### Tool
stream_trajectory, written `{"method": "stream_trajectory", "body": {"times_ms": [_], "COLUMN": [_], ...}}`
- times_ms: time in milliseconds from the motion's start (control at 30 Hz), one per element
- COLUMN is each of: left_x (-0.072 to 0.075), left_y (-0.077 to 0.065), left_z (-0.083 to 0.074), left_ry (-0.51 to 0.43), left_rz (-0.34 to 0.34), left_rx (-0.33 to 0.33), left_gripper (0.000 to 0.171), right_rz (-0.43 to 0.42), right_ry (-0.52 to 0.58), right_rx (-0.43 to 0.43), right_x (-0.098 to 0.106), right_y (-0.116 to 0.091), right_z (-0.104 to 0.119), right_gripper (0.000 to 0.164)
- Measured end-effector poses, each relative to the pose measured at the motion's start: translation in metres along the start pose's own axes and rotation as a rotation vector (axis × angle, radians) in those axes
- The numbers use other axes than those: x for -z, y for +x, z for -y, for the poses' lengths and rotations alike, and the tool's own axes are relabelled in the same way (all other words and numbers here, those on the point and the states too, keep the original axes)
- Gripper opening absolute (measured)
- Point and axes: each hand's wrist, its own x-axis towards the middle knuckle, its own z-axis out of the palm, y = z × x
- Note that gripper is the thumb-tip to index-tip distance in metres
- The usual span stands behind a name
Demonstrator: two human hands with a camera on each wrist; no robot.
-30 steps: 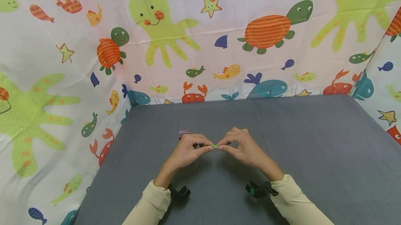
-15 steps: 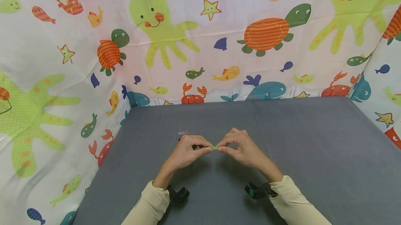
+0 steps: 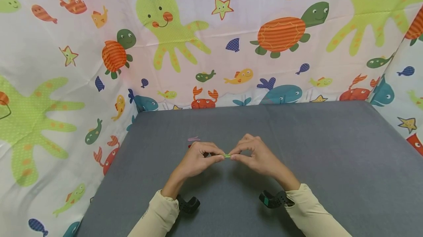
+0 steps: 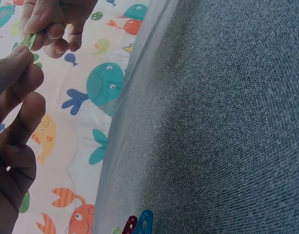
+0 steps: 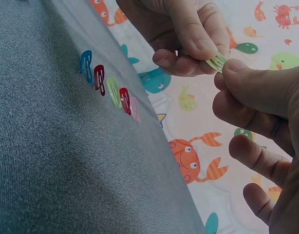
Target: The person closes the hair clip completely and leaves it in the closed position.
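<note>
A light green snap hair clip (image 3: 227,156) is held up in front of me between both hands, above the table. My left hand (image 3: 198,159) pinches one end of it between thumb and index finger. At the other end, my right hand (image 3: 252,154) pinches it in the same way. In the right wrist view two slats of the green clip (image 5: 216,63) show between the fingertips, which cover both its ends. The other fingers of my right hand (image 5: 266,131) stay loosely bent, away from the clip.
On the grey table (image 3: 317,156), a row of snap clips lies beyond my left hand: blue (image 5: 86,66), dark red (image 5: 99,79), green (image 5: 114,92), red (image 5: 124,100) and pink (image 5: 135,109). A sea-animal curtain (image 3: 211,46) hangs behind the table and along its sides.
</note>
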Motion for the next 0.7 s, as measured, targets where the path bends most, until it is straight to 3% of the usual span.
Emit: {"method": "stream_trajectory", "body": {"times_ms": [700], "left_x": [0.0001], "left_y": [-0.0002], "left_z": [0.0010], "left_ry": [-0.048], "left_rz": [0.028], "left_rx": [0.003], "left_gripper": [0.007], "right_rz": [0.059], "right_ry": [0.109], "right_rx": [-0.086], "right_x": [0.0019], "right_y": [-0.0014], "right_z": [0.0010], "right_gripper": [0.009]}}
